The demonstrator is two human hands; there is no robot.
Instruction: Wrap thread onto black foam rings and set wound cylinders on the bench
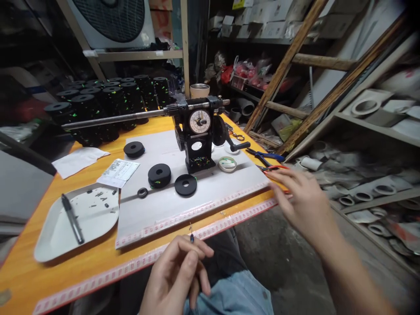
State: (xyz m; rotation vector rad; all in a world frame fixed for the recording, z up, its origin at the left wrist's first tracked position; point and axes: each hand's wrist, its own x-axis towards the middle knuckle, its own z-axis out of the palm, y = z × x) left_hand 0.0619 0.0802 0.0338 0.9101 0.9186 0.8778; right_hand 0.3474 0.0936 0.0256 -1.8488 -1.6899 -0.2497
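My left hand (179,275) is in front of the table's near edge, its fingers closed round a small dark blue piece (192,237) with a thin wire end pointing up. At the table's right edge my right hand (297,197) has its fingertips at the red-handled tool (277,168); blur hides whether it grips the tool. Blue-handled pliers (267,155) lie just behind. A black winding machine (199,135) with a dial and crank stands on the white board (157,214). Black discs (185,185) and a small ring (142,192) lie left of it.
A white tray (46,238) with a black marker (72,218) and small bits is at the left. Beside it are a paper slip (118,172) and tissue (78,161). Stacked black spools (111,98) stand behind. A small round dish (227,164) sits near the crank. Shelves flank the right.
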